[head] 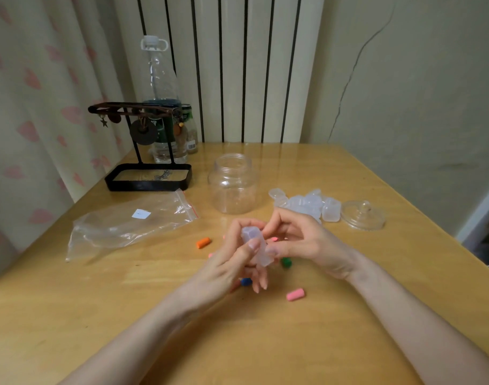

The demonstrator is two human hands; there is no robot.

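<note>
Middle of the table point(348, 315), nearer the front edge than the back: the little clear case point(255, 245) is up off the wood, held between both hands. The left hand point(232, 259) is wrapped round its body, thumb across the front. The right hand point(301, 240) has its fingertips pinched in tight at the far end, like it's working the cap. There might be a pinkish bit tucked under those right fingers, but it's too hidden to call.

Loose foam pieces are scattered right under the hands: an orange piece point(203, 242) to the left, a green piece point(287, 263) just beside the case, a blue piece point(246, 282) half under the left fingers, and a pink piece point(295, 294) nearer.

What I'd worry about:
- The case is slick and small, so if the cap pops suddenly it'll likely jump out of the grip.
- A wrist dropping could sweep the green or blue piece away; they look like they'd roll.
- The open jar point(233, 184) stands just beyond the hands and looks light, so a reach toward the pile of cases point(307, 202) on the far right could tip it.
</note>
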